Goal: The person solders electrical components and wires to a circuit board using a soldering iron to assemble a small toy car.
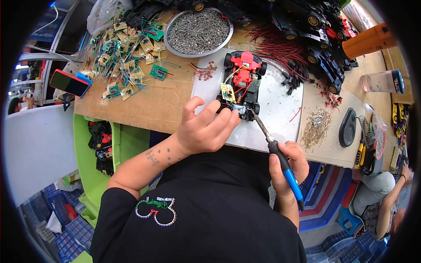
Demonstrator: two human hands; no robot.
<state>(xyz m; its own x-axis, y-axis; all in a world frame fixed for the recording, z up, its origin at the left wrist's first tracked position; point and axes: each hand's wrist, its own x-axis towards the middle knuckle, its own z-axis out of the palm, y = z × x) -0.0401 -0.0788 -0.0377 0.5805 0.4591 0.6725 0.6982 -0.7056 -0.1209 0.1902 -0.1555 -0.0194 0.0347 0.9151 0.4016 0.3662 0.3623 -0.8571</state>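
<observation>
Person's wearing a black short-sleeved tee with a sparkly round-glasses design on it, plus small dark tattoos on the left forearm [153,160]. Bare hands.

A brown workbench [144,103] fills the upper frame. A green bin [94,175] stands lower left, striped floor [326,193] lower right.

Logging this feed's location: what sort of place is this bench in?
Most likely a toy-car assembly workshop: a soldering iron in the right hand, a red toy car chassis under the left hand, a heap of small circuit boards, and a pan of screws.
</observation>
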